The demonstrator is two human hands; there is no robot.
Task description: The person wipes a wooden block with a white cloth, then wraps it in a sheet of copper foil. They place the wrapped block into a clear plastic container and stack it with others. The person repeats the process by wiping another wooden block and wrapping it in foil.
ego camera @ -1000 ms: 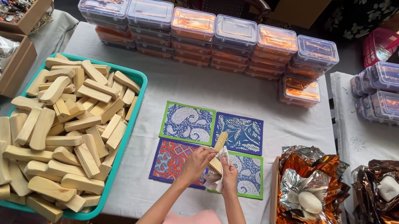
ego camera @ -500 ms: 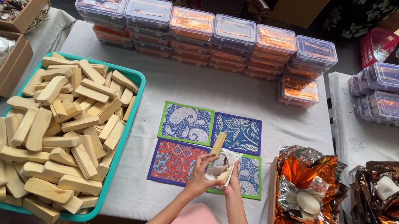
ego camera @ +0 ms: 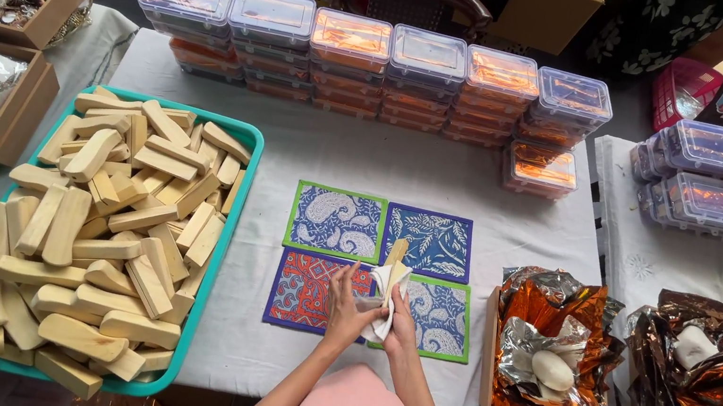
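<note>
Here I am holding a small wooden block (ego camera: 395,254) upright between both hands, just above the patterned mats: my left hand (ego camera: 349,299) is cupping it from the side with the fingers curled loosely, and my right hand (ego camera: 402,319) is closing around its lower part through a piece of white cloth (ego camera: 388,295), so only the top of the wood is showing. Both hands are gripping, neither one lying flat or spread. Judging by this, I am partway through wiping or wrapping the block, with the cloth gathered round the lower half and the upper end bare; the next move, as I see it, is calling for a steady pinch from the left while the right is drawing the cloth up over the exposed tip without letting the piece slip. Directly beneath my hands are lying four printed mats (ego camera: 337,220), blue, red and green-edged, touching one another on the white tablecloth (ego camera: 442,172). Well off to my left is sitting a teal tray (ego camera: 240,180) heaped with more pale wooden blocks (ego camera: 105,222). Near my right, crumpled copper foil (ego camera: 554,318) is cradling a white oval lump (ego camera: 553,370). Beyond my hands, stacked clear lidded boxes (ego camera: 351,49) are lining the far edge.
</note>
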